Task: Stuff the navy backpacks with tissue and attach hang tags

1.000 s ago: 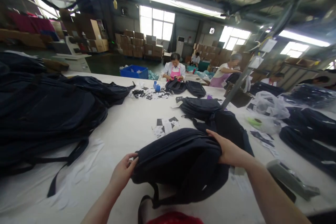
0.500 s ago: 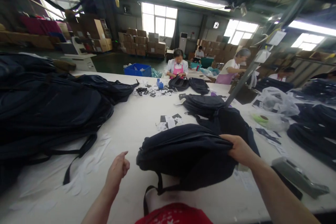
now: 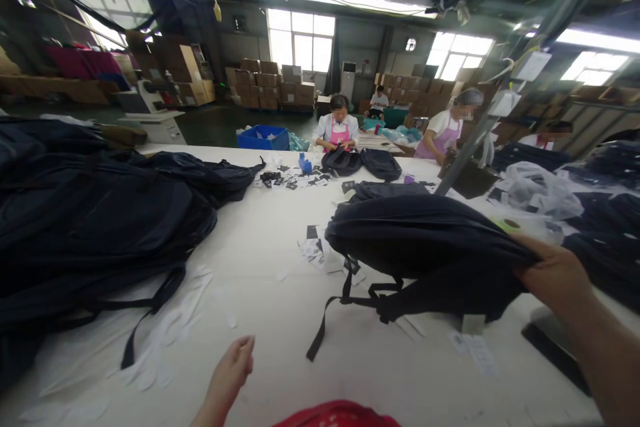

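A dark navy backpack [image 3: 425, 233] hangs low over the white table, its end gripped by my right hand [image 3: 563, 280]. The black strap [image 3: 325, 327] with its buckles dangles on its left side, touching or just above the tabletop. My left hand [image 3: 234, 367] is apart from the backpack, over the bare table front, with its fingers curled closed and nothing visible in them. Small black and white tags [image 3: 315, 247] lie just left of the backpack. Another dark backpack [image 3: 385, 191] lies behind it, partly hidden.
A large heap of dark backpacks [image 3: 100, 213] fills the left side. White paper strips [image 3: 175, 327] lie beside it. A slanted metal pole [image 3: 465, 153] rises at the right, near plastic bags [image 3: 540, 190]. A co-worker [image 3: 339, 127] in a pink apron handles a backpack across the table.
My right hand has carried the backpack to the right and lifted it, so its strap hangs down. My left hand has dropped nearer the front, its index finger now curled in.
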Demonstrator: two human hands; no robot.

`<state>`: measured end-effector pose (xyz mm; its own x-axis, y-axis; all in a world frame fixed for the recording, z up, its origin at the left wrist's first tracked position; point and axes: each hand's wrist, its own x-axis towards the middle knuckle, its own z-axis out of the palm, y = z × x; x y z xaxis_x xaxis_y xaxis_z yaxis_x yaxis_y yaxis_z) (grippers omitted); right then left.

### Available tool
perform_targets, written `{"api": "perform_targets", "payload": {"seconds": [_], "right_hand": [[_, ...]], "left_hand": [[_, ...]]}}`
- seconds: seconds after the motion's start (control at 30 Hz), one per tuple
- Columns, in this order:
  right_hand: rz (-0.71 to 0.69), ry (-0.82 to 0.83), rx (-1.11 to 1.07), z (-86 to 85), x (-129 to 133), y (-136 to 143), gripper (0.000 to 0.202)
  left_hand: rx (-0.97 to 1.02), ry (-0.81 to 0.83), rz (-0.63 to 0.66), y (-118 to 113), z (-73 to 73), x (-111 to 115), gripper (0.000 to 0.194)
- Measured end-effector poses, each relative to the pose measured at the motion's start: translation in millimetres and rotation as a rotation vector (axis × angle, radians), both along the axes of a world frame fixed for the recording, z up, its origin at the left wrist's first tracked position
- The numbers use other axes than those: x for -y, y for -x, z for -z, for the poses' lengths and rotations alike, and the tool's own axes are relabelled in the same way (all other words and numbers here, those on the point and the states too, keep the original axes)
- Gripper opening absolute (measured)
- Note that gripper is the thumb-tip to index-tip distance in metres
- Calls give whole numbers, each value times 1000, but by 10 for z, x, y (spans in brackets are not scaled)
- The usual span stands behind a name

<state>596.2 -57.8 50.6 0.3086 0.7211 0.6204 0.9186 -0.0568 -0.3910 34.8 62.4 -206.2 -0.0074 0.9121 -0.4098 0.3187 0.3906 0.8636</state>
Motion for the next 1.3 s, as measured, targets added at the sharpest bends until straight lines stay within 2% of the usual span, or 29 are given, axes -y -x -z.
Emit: {"api": "perform_targets", "payload": {"seconds": [0.07,0.13,0.2,0.27,0.33,0.37,0.43,0.47,0.53,0.63,0.7,0.77,0.83,0.93,1.0,1.1,1.2,1.3], "right_hand": [[-60,-14,1,52,-98,240,43],[-136,-53,-5,139,-238,560,42],[-252,-101,17,257,-377,930,39],[-433,-108,78,407,-478,1333,39],[-641,-95,166,599,-529,1746,41],[-730,-102,200,715,-543,1943,40],[-855,-126,228,995,-570,2292,35],[-889,-126,222,1159,-587,2435,32],[-941,-68,206,1526,-620,2655,29],[-1064,121,202,2077,-606,2866,29],[-1150,262,183,2349,-550,2962,32],[-1227,374,143,2495,-498,3013,36],[-1235,411,64,2531,-494,2989,45],[-1054,402,-92,2517,-662,2760,46],[-821,462,-171,2552,-931,2496,35],[-476,615,-208,2712,-1583,2060,31],[-291,721,-190,2915,-2387,1758,35],[-156,842,-196,3079,-3088,1677,41]], "left_hand": [[-61,-52,97,-163,-57,-68,81],[-115,-147,180,-342,-195,-112,74],[-194,-348,183,-493,-441,-109,69],[-342,-685,152,-568,-770,-47,79],[-491,-1043,204,-540,-1092,63,96],[-548,-1176,259,-485,-1213,126,95],[-630,-1270,383,-309,-1313,251,79],[-670,-1245,439,-198,-1281,309,70],[-753,-1137,528,37,-1068,422,58],[-852,-1048,561,325,-544,608,42],[-894,-1005,541,437,-218,724,34],[-924,-959,506,497,6,789,30],[-940,-907,480,548,120,772,28],[-952,-815,459,691,173,634,31],[-965,-749,449,833,214,538,35],[-1008,-648,475,1010,347,495,44],[-1061,-561,528,1025,482,587,50],[-1120,-524,507,925,523,733,58]]}}
